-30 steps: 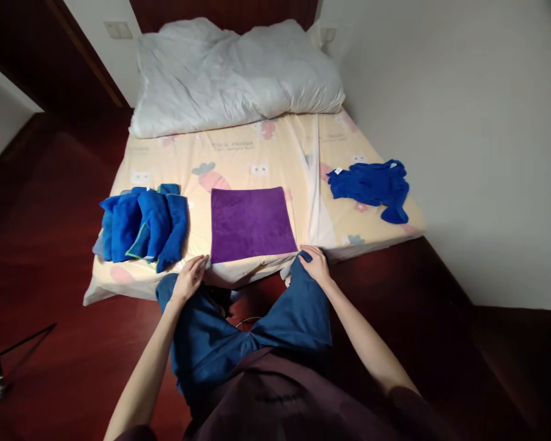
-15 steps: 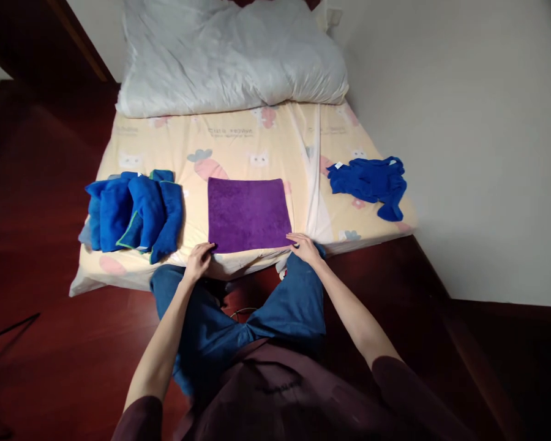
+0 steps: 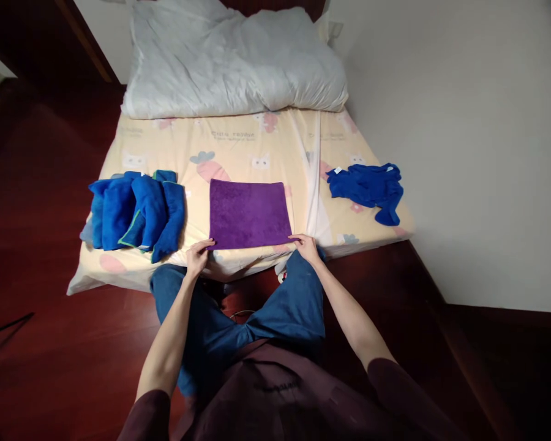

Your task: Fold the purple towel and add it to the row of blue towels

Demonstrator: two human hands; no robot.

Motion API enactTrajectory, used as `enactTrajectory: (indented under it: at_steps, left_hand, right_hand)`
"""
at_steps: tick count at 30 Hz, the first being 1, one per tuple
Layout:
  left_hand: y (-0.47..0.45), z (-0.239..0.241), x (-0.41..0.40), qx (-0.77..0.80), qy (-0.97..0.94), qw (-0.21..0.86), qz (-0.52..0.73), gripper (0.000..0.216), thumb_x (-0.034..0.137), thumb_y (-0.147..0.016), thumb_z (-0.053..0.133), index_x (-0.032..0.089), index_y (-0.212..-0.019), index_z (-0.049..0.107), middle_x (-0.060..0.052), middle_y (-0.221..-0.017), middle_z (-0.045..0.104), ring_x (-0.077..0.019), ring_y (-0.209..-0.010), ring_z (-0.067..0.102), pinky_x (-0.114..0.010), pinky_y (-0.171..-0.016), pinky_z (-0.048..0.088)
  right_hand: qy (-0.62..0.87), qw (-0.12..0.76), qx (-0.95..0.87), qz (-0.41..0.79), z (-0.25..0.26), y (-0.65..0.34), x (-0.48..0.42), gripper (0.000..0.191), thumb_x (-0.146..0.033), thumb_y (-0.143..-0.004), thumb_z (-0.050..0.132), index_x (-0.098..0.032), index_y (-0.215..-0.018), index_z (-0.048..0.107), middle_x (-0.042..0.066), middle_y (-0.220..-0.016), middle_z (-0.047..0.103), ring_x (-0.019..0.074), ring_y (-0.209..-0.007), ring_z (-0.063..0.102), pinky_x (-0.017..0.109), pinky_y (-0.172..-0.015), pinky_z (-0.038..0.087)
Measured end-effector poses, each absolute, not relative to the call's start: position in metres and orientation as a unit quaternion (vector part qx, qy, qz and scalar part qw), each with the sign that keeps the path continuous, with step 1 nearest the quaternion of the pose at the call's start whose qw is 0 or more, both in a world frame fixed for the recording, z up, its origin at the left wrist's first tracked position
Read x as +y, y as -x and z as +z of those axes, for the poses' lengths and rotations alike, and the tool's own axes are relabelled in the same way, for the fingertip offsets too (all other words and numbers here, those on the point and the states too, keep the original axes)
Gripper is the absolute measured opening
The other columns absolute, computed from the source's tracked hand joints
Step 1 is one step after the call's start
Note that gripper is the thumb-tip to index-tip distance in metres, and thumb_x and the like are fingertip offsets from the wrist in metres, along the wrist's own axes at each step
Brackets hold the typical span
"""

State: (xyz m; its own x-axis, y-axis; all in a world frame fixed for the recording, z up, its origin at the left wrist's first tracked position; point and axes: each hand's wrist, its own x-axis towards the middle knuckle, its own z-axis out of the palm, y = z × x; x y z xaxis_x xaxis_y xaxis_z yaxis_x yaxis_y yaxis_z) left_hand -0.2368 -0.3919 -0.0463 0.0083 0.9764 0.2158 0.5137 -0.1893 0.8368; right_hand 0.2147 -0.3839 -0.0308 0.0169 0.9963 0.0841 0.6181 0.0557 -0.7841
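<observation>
A purple towel [image 3: 250, 214] lies spread out as a rectangle on the bed, close to the front edge. My left hand [image 3: 199, 256] pinches its near left corner between thumb and fingers. At the near right corner, my right hand [image 3: 305, 247] has the same kind of pinch on the cloth. To the left of the towel is a loose pile of blue towels [image 3: 138, 211], some with green edging. A crumpled dark blue cloth [image 3: 367, 188] with a white tag lies over on the right.
The bed [image 3: 239, 150] has a pale yellow sheet with carrot and cat prints. A thick white-grey quilt [image 3: 234, 64] is bunched at the far end. A wall [image 3: 477, 153] borders the right side. A thin black rod [image 3: 7, 326] shows over the dark red floor at left.
My fingers have closed on the towel's near corners, and its near edge appears slightly raised. The camera view has shifted a little. The blue cloths stay where they were.
</observation>
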Motion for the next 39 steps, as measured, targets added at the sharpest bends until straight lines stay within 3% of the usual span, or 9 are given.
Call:
enactTrajectory:
  at_steps: [7,12,17,19,24,28,33,39]
  left_hand:
    - [0.247,-0.042,-0.397,0.572,-0.62,0.33,0.424,0.03,0.039,-0.088,0.056,0.019,-0.098,0.076,-0.01,-0.107,0.08,-0.0268,-0.103,0.075,-0.046,-0.102,0.058]
    - [0.241,-0.034,-0.386,0.591,-0.579,0.36,0.433,0.039,0.053,-0.085,0.064,0.018,-0.098,0.075,-0.009,-0.092,0.078,-0.023,-0.08,0.072,-0.036,-0.076,0.062]
    - [0.225,-0.044,-0.374,0.599,-0.539,0.362,0.468,0.043,0.057,-0.086,0.062,0.017,-0.097,0.071,-0.012,-0.102,0.077,-0.025,-0.095,0.072,-0.038,-0.088,0.06]
    - [0.221,-0.052,-0.371,0.61,-0.522,0.353,0.48,0.04,0.056,-0.086,0.062,0.018,-0.097,0.07,-0.011,-0.099,0.076,-0.0237,-0.093,0.072,-0.037,-0.087,0.06]
    - [0.221,-0.061,-0.368,0.608,-0.479,0.367,0.516,0.041,0.057,-0.085,0.069,0.018,-0.095,0.068,-0.003,-0.076,0.067,-0.0135,-0.061,0.061,-0.024,-0.054,0.05]
    - [0.226,-0.06,-0.371,0.61,-0.465,0.397,0.504,0.049,0.064,-0.083,0.071,0.016,-0.094,0.07,0.002,-0.064,0.06,-0.008,-0.043,0.045,-0.021,-0.041,0.035]
    - [0.226,-0.059,-0.37,0.609,-0.459,0.412,0.498,0.055,0.066,-0.079,0.074,0.014,-0.095,0.073,0.0,-0.065,0.063,-0.0077,-0.041,0.045,-0.022,-0.039,0.036]
    - [0.217,-0.054,-0.369,0.636,-0.44,0.374,0.511,0.052,0.061,-0.078,0.076,0.013,-0.098,0.076,-0.001,-0.064,0.065,-0.0084,-0.043,0.046,-0.022,-0.041,0.038]
  right_hand:
    - [0.613,0.336,-0.659,0.277,-0.03,-0.216,-0.395,0.032,-0.015,-0.078,0.055,-0.02,-0.095,0.082,0.007,-0.103,0.082,0.024,-0.097,0.078,0.039,-0.093,0.063]
    - [0.611,0.368,-0.644,0.275,-0.028,-0.218,-0.403,0.028,-0.022,-0.083,0.057,-0.021,-0.097,0.081,0.008,-0.105,0.081,0.025,-0.099,0.077,0.04,-0.095,0.061]
    - [0.57,0.416,-0.602,0.374,-0.029,-0.216,-0.391,0.027,-0.034,-0.089,0.062,-0.019,-0.106,0.077,0.012,-0.116,0.079,0.026,-0.108,0.075,0.039,-0.096,0.06]
    - [0.567,0.43,-0.578,0.4,-0.032,-0.214,-0.383,0.031,-0.041,-0.088,0.066,-0.018,-0.106,0.075,0.013,-0.113,0.079,0.0265,-0.105,0.076,0.039,-0.096,0.06]
    - [0.611,0.424,-0.536,0.399,-0.043,-0.217,-0.375,0.05,-0.058,-0.083,0.07,-0.016,-0.108,0.074,0.01,-0.091,0.078,0.0257,-0.086,0.076,0.038,-0.081,0.062]
    - [0.613,0.407,-0.562,0.378,-0.049,-0.221,-0.38,0.046,-0.059,-0.085,0.071,-0.017,-0.104,0.076,0.01,-0.092,0.079,0.0264,-0.091,0.077,0.04,-0.089,0.063]
    - [0.649,0.386,-0.558,0.345,-0.053,-0.22,-0.383,0.039,-0.05,-0.085,0.074,-0.016,-0.104,0.077,0.014,-0.103,0.081,0.0304,-0.102,0.078,0.045,-0.098,0.062]
    - [0.675,0.379,-0.538,0.334,-0.053,-0.215,-0.382,0.033,-0.042,-0.083,0.08,-0.015,-0.102,0.079,0.017,-0.109,0.081,0.0312,-0.102,0.079,0.046,-0.098,0.063]
